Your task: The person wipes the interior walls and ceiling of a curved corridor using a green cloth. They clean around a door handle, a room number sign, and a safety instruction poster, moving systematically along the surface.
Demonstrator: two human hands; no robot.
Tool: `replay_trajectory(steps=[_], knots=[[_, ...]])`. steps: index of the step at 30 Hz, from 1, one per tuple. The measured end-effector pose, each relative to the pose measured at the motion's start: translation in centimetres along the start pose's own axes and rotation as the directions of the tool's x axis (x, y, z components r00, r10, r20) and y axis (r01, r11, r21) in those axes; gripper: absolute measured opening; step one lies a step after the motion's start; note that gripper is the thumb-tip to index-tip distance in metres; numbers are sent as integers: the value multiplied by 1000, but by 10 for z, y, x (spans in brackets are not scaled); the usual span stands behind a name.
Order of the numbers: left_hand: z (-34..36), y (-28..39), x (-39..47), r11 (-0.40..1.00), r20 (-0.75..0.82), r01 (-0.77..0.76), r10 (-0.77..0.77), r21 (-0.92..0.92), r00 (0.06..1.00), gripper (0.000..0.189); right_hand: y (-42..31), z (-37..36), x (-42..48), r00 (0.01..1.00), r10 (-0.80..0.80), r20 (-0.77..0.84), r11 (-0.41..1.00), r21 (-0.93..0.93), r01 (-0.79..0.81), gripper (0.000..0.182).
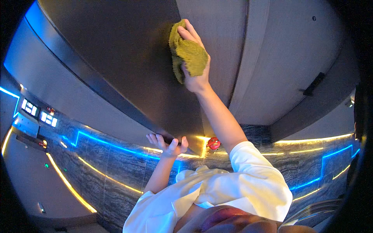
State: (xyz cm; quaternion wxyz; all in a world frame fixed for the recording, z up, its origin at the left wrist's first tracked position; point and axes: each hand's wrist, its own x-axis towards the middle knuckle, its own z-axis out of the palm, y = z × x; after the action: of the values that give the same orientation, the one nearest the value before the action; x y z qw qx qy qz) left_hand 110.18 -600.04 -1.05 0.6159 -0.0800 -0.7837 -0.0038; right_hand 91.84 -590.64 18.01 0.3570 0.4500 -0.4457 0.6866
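My right hand (201, 65) reaches forward with an olive-yellow fluffy cloth (191, 55) wrapped over its palm and fingers. The cloth presses against a large dark brown panel (131, 58), near the seam where it meets a lighter grey-brown panel (215, 38). Lower and nearer my body, my left hand (172, 148) grips the narrow near end of the dark panel. Its fingers lie on one side of the edge and the thumb on the other; the exact contact is partly hidden.
A red round object (214, 143) shows beside my right forearm. Marbled dark stone (122, 163) carries blue and yellow light strips (110, 176). Two lit screens (49, 119) stand at far left. A black fitting (314, 84) sits on the panelling at right.
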Motion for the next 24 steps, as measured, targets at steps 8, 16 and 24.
replay_trajectory(steps=[8, 16, 24], knots=[[-4, -2, -2, 998, -107, 3, -10, -64, 994, 45, -24, -13, -190, 998, -34, 57, 999, 28, 32, 25], [4, -13, -7, 999, -106, -32, 31, -12, 994, 45, 21, -38, -263, 523, 826, -211, 520, -75, -851, 42], [9, -10, -9, 995, -150, -22, 7, -98, 989, 46, -25, -3, -89, 952, 307, -5, 952, -10, -307, 51]])
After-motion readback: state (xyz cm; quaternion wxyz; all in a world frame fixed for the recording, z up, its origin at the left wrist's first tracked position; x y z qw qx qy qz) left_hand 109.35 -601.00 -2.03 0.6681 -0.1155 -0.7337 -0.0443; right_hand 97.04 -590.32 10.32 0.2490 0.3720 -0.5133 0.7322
